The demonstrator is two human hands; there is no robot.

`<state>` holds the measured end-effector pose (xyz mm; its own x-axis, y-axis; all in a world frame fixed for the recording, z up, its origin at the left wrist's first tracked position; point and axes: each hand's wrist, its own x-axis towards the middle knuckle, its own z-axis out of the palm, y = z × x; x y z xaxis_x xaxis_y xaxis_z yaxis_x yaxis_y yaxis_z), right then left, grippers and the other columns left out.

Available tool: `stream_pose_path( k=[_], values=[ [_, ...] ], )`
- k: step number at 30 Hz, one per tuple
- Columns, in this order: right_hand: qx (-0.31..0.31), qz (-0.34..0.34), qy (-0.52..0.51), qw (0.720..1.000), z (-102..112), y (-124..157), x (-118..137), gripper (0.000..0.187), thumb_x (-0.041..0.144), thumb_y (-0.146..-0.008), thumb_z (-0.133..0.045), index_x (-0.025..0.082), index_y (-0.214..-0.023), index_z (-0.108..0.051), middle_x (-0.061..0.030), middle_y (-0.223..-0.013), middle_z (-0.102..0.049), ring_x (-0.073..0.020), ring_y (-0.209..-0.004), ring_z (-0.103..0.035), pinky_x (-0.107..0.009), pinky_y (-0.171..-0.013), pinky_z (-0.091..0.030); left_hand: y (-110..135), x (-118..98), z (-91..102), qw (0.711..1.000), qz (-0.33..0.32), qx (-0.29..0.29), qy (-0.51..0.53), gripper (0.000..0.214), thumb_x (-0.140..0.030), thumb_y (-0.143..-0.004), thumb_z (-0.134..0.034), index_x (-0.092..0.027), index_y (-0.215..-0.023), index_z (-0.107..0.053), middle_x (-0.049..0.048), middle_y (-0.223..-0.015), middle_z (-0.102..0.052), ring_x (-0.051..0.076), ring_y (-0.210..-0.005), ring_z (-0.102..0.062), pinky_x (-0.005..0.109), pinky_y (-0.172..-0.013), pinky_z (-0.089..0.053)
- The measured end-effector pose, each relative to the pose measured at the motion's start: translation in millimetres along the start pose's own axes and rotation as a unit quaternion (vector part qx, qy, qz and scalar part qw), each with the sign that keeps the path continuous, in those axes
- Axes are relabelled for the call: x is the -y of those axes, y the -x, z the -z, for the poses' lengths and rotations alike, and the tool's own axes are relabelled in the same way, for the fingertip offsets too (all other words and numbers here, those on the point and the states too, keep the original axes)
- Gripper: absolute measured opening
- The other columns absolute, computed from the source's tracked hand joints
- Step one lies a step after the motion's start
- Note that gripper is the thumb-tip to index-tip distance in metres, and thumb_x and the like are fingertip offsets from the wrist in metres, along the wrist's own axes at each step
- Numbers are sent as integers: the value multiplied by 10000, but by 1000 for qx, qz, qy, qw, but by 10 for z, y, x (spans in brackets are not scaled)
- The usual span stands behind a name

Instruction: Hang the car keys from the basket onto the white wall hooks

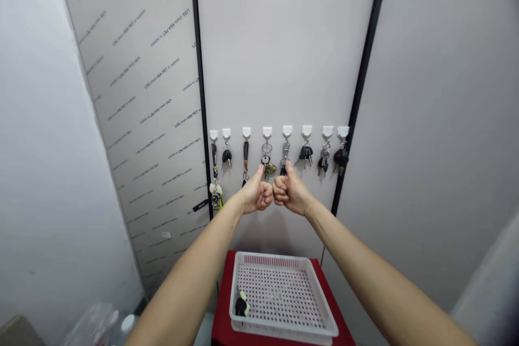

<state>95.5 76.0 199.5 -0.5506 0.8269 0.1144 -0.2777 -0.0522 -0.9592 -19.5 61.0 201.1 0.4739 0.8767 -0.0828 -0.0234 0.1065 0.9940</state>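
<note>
My left hand (256, 192) and my right hand (290, 194) are closed into fists with thumbs raised, their knuckles touching each other. Both hold nothing. They sit just below a row of several white wall hooks (287, 131) carrying bunches of keys. The thumbs partly cover the middle bunches, such as the ring of keys (266, 159). At the far left hangs a bunch with a yellow-green charm (216, 196). Below my hands, a white perforated plastic tray (275, 255) holds a black key fob with a yellow tag (241, 305).
The tray stands on a red-topped table (221, 303) against the wall. Black vertical strips (367, 65) run up the pale wall panels, and a panel with printed film (138, 92) is at left. A clear plastic bottle (126, 324) lies low at left.
</note>
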Motion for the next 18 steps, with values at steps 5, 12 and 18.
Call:
stream_pose_path(
  k=[5,12,18],
  values=[
    [-87,42,70,993,-176,-201,-85,469,588,-629,-290,170,-417,-272,70,-319,-305,-29,-267,-250,-173,-305,-224,12,40,244,962,-109,-246,-41,458,-560,-650,-218,-152,-535,-391,-23,-457,-421,51,-377,-365,171,-396,-265],
    [-212,169,306,912,-539,-759,-73,195,337,-614,-473,147,-650,-503,0,-587,-524,-57,-399,-439,-188,-392,-324,123,-5,903,724,-186,-630,-211,252,-346,-638,-421,-159,-805,-449,36,-816,-527,106,-731,-482,199,-642,-361],
    [-280,173,485,810,-763,-1113,-13,393,352,-604,-479,138,-933,-501,-81,-770,-584,-157,-662,-533,-249,-559,-372,72,-33,1155,748,-79,-588,-297,367,-355,-602,-467,-169,-918,-452,66,-888,-551,170,-784,-503,248,-618,-363]
  ],
)
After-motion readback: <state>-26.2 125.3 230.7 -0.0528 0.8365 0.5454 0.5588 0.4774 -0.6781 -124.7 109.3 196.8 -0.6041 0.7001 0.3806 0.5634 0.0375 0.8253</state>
